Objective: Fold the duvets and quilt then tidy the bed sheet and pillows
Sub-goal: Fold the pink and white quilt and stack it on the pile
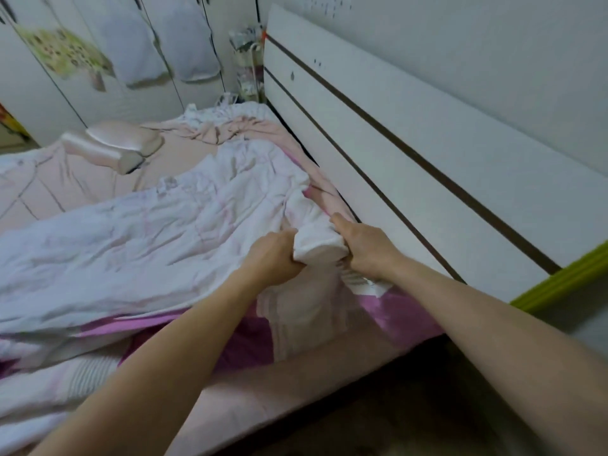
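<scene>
A bedroom bed set against a white headboard, with a rumpled white duvet across it.

Both hands hold one bunched corner of the duvet: the left hand and the right hand have their fingers curled tight round the cloth, which bulges between them. The rest spreads away to the left of the fingers, over a pink-purple quilt; a pink pillow lies well beyond. The duvet looks soft, puffy and light but bulky, so corners and edges seem the best holds.
</scene>
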{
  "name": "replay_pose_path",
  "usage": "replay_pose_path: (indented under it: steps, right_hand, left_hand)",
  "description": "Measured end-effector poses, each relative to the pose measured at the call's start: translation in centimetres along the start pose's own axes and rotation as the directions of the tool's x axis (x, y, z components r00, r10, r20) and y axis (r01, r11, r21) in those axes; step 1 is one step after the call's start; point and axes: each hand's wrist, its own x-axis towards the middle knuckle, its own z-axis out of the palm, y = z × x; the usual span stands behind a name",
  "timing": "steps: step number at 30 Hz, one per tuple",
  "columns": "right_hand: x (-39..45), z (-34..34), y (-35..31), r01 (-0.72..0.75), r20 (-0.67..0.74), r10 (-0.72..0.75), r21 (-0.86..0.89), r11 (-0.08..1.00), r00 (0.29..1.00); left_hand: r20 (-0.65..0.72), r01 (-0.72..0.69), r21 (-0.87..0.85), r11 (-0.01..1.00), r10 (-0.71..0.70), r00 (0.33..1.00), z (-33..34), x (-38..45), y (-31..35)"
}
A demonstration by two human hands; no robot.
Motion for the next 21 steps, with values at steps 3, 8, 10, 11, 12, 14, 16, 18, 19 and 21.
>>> replay_pose_path:
  steps: [3, 8, 10, 11, 12, 14, 16, 18, 19, 21]
  right_hand:
    - [-1.7, -0.6, 2.6, -0.064, -0.107, 0.055, -0.078, 0.995, 0.993]
    - [-3.8, 1.3, 5.1, -0.041, -0.039, 0.038, -0.095, 0.995, 0.999]
    - [-3.7, 1.7, 5.3, 0.027, 0.010, -0.026, -0.121, 0.992, 1.000]
    - [-3.6, 1.9, 5.3, 0.085, 0.026, -0.082, -0.160, 0.984, 0.996]
    - [-3.3, 1.9, 5.2, 0.137, 0.029, -0.134, -0.203, 0.969, 0.991]
    - [-2.4, 2.1, 5.0, 0.183, 0.029, -0.181, -0.234, 0.955, 0.983]
    - [-0.5, 2.4, 4.5, 0.116, 0.002, -0.118, -0.192, 0.975, 0.993]
    - [2.3, 2.5, 4.0, 0.057, -0.041, -0.064, -0.161, 0.985, 0.997]
    - [4.1, 2.8, 3.7, 0.040, -0.063, -0.049, -0.142, 0.989, 0.997]
    - [7.9, 3.5, 3.5, 0.021, -0.096, -0.026, -0.055, 0.998, 0.995]
  left_hand:
    - [0.199, 0.206, -0.357, 0.911, -0.141, 0.970, 0.4, -1.3, 4.2]
    - [0.664, 0.620, -0.471, 0.627, -0.211, 0.718, 0.5, -1.9, 7.4]
    - [0.749, 0.701, -0.402, 0.589, -0.229, 0.622, 0.0, -2.2, 7.0]
    - [0.770, 0.718, -0.327, 0.615, -0.267, 0.580, -0.1, -2.4, 6.5]
    - [0.756, 0.681, -0.224, 0.697, -0.317, 0.573, -0.4, -2.3, 5.9]
    - [0.644, 0.525, -0.007, 0.851, -0.397, 0.653, -0.6, -1.8, 4.4]
    - [0.476, 0.363, 0.153, 0.919, -0.391, 0.788, -0.5, -0.7, 3.0]
    - [0.311, 0.258, 0.275, 0.926, -0.339, 0.888, -0.3, 0.2, 2.2]
    - [0.243, 0.225, 0.335, 0.915, -0.315, 0.917, -0.3, 0.8, 1.6]
    - [0.109, 0.228, 0.399, 0.888, -0.293, 0.950, -0.8, 2.6, 0.2]
